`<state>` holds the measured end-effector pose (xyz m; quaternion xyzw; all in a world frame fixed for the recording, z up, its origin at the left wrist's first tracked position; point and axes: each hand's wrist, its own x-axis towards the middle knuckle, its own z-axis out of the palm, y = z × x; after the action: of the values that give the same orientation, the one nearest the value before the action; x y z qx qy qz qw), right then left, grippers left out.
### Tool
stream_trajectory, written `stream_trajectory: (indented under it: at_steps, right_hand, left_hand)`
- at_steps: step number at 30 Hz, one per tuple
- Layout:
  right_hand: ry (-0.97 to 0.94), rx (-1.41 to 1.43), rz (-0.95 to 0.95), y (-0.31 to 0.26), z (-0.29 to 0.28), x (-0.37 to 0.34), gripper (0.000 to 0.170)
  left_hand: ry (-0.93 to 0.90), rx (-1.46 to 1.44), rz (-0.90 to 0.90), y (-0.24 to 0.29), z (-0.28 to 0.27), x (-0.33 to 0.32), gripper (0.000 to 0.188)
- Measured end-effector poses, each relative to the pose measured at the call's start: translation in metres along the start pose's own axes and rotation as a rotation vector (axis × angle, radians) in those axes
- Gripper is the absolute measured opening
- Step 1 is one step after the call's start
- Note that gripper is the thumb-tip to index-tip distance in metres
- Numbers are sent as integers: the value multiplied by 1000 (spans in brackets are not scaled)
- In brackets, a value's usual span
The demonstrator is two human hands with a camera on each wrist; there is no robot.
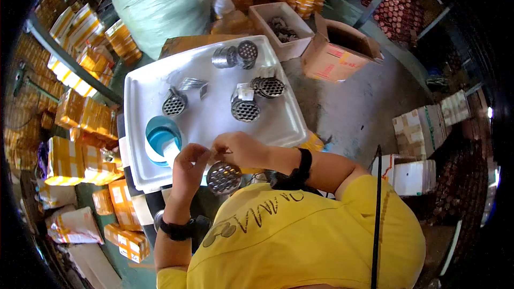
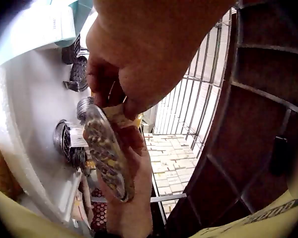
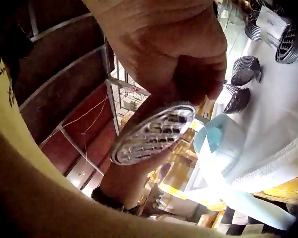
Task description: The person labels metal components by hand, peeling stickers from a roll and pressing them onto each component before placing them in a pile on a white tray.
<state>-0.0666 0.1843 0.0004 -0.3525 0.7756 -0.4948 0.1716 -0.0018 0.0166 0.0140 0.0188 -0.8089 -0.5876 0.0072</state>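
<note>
A round, perforated metal disc (image 1: 224, 177) hangs close to the yellow shirt, below both hands. My left hand (image 1: 190, 168) has curled fingers pinching a small pale strip (image 2: 118, 115) at the disc's upper edge. From the other side my right hand (image 1: 243, 150) meets it, fingers bent in at the same edge; its fingertips are partly hidden behind the disc in the left wrist view. In the right wrist view the disc (image 3: 154, 134) tilts below the right hand (image 3: 164, 49). Just beyond the left hand stands a teal tub (image 1: 151, 126) with a white strip (image 1: 171, 152) over its rim.
On the white tray (image 1: 214, 134) lie several stacks of perforated discs (image 1: 246, 109), some with white labels, and a few loose thin metal pieces (image 1: 193, 84). Behind it are a foam box (image 1: 284, 48), an open carton (image 1: 337, 61) and a large green sack (image 1: 160, 10). Taped cartons (image 1: 67, 160) crowd the left.
</note>
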Motion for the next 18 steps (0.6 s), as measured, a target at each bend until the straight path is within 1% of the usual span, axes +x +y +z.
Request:
stream_trajectory:
  at_steps: [1,3,4,5,6,7,8,9,12,13,15,16,18]
  right_hand:
    - [3,-32,-16,0,1,1,16]
    - [7,-96,-47,-1,3,2,17]
    - [-2,-123,-74,1,5,1,15]
    - [-42,-68,-38,4,6,2,15]
    - [-83,-14,0,8,7,3,15]
    - [-123,36,38,14,9,4,14]
    - [-133,156,72,28,15,5,14]
    - [-73,115,70,24,15,5,15]
    - [76,-5,83,15,13,5,16]
    - [66,-16,51,16,14,5,16]
    - [55,-38,-12,18,13,5,15]
    - [63,-147,-113,18,13,5,15]
    - [71,-131,-98,18,16,4,15]
  left_hand:
    - [29,12,20,-4,1,0,8]
    - [40,17,4,-16,1,-1,10]
    - [61,157,53,-15,0,-3,10]
    - [80,298,99,-11,1,-4,10]
    - [94,392,145,-7,2,-5,9]
    - [114,399,171,-13,4,-6,10]
    - [101,346,105,-15,5,-6,11]
    - [89,293,41,-17,5,-6,12]
    - [47,-104,-74,-39,9,-10,14]
    - [-85,-143,-193,-42,5,-11,17]
    - [-108,96,-178,-39,2,-13,17]
    - [-104,63,-178,-41,2,-13,17]
    - [-101,-4,-173,-45,6,-12,16]
